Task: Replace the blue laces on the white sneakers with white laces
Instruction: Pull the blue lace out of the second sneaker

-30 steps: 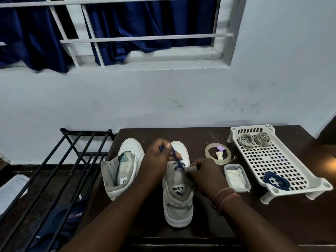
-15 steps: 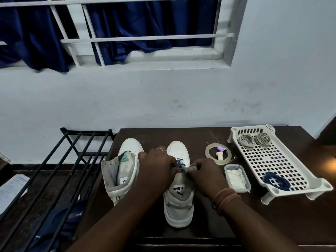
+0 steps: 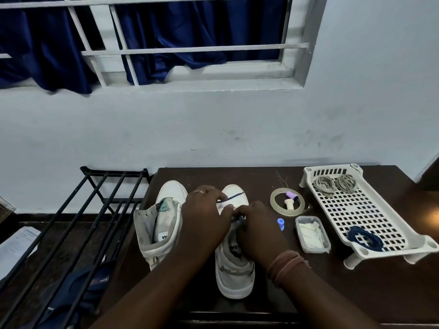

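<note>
White tray (image 3: 389, 230) sits right of sneaker (image 3: 235, 269); both hands' fingers (image 3: 228, 210) pinch blue lace (image 3: 231, 198).

Head view looks forward-down; table (image 3: 308, 281) near

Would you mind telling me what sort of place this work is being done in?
Probably a room in a home: a barred window with dark blue curtains, a black metal shoe rack against the pale wall, and a dark wooden table used as a workspace.
</note>
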Available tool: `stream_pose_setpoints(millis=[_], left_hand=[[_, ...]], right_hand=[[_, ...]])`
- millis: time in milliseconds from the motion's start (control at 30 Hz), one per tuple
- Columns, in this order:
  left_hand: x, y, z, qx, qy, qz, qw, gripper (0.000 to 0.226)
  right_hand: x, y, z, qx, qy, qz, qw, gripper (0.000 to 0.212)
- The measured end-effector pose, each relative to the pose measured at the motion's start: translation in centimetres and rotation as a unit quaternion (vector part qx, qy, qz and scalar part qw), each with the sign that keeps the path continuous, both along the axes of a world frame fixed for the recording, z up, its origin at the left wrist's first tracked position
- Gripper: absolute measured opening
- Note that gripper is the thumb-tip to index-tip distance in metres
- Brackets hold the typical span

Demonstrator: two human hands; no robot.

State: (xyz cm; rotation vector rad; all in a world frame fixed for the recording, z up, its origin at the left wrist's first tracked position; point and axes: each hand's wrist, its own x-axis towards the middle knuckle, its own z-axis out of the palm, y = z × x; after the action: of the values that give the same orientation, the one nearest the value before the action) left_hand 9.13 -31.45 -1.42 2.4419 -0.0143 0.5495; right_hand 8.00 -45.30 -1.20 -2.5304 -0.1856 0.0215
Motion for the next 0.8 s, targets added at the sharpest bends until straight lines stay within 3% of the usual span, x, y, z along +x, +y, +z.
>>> stream_pose_setpoints(millis=[100, 267, 433, 600, 733, 800], left_hand=[[-0.3, -0.1, 0.5, 0.068, 0.009, 0.008, 0.998, 0.010], [-0.7, 0.6, 0.9, -0.112, 0.174, 0.009, 0.978, 0.016], [-0.6, 1.1, 1.0, -0.185, 0.222, 0.029, 0.957, 0.013], [-1.0, 1.4, 0.9, -0.314, 0.266, 0.037, 0.911, 0.027], [-1.0, 1.4, 0.4, -0.373, 0.279, 0.034, 0.884, 0.020], [-0.9, 1.5, 0.2, -0.376, 0.278, 0.034, 0.884, 0.018]], right_hand=[[0.0, 0.0, 0.1, -0.055, -0.020, 0.012, 0.998, 0.023], [0.0, 0.0, -0.3, -0.083, -0.052, 0.015, 0.995, 0.009], [0.7, -0.2, -0.4, -0.042, -0.117, -0.040, 0.991, 0.008], [0.9, -1.3, 0.3, -0.005, -0.107, -0.129, 0.986, 0.007], [0.1, -0.2, -0.2, -0.137, -0.093, -0.026, 0.986, 0.029], [0.0, 0.2, 0.0, -0.180, -0.079, 0.001, 0.980, 0.026]])
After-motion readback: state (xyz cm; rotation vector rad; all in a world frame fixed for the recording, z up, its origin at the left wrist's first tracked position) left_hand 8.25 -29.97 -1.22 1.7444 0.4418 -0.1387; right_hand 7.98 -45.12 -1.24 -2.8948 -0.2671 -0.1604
